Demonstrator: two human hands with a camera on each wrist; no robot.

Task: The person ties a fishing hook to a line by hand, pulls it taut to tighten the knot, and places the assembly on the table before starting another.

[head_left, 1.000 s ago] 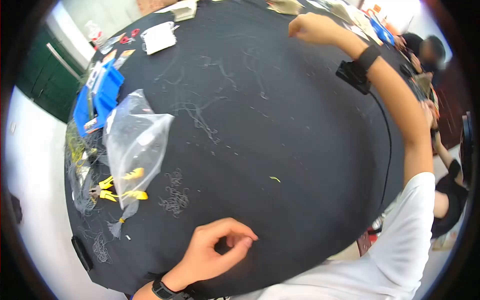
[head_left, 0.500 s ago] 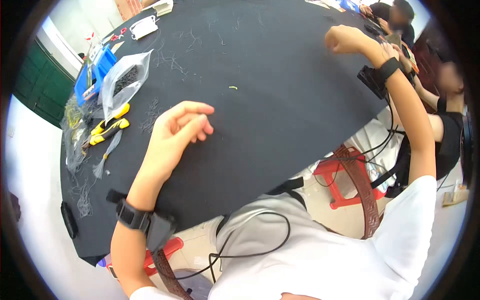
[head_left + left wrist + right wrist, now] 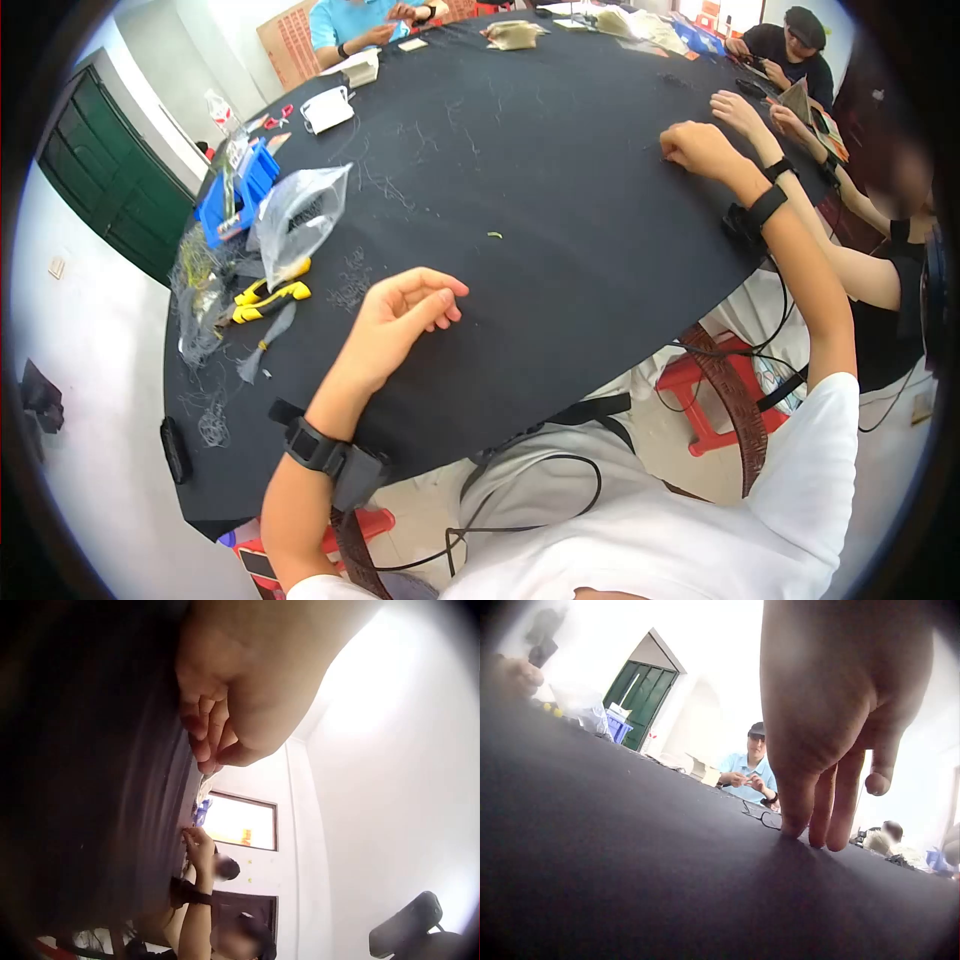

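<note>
My left hand (image 3: pixel 405 310) hovers over the near left of the black-clothed table (image 3: pixel 560 290). Its fingers are loosely curled, and nothing shows between them. Over the right side of the table is my right hand (image 3: pixel 705 150); in the right wrist view its fingers (image 3: pixel 821 817) point down with their tips right at the cloth, thumb apart. A small yellow-green scrap (image 3: pixel 494 235) lies between the two hands. Left of my left hand are a loose grey thread tangle (image 3: pixel 350 280), yellow-and-black pliers (image 3: pixel 270 303) and a tied bundle of grey strands (image 3: pixel 265 345).
A clear plastic bag (image 3: pixel 305 215) with dark contents leans by a blue bin (image 3: pixel 245 190). Farther back lie a white packet (image 3: pixel 327 109) and red scissors (image 3: pixel 280 117). Another person's hand (image 3: pixel 740 112) reaches in beside my right arm. Black cables (image 3: pixel 540 460) cross my lap.
The head view has lifted and widened, bringing in people across the table. My right hand has come back from the far side toward the right edge. The left fingers have loosened from a near pinch.
</note>
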